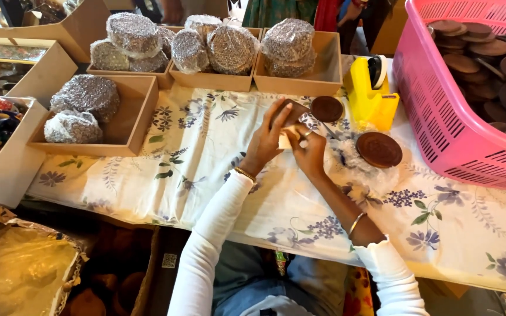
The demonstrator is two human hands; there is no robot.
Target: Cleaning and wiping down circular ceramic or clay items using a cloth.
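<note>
Seen from the head camera, a person at a table draped in a white cloth printed with blue flowers (206, 175) holds a flat brown disc (291, 111) up between both hands. The left hand (267, 140) has its fingers closed around the disc's near edge, while the right hand (308, 153) pinches what looks like a small pale slip or strip of tape against it; exactly what that slip is cannot be told. Just beyond sits a yellow plastic tape dispenser (370, 96), with a second round brown disc (327, 109) lying beside it and a third brown disc (378, 149) resting on a crinkled sheet of clear wrap (346, 161). By the look of things the wrapping is well under way but far from over: shallow wooden trays (133, 126) at the back and left already hold many round bundles in silvery bubble wrap (89, 93), while the pink plastic basket (440, 123) on the right remains heaped with bare brown discs (481, 64)
</note>
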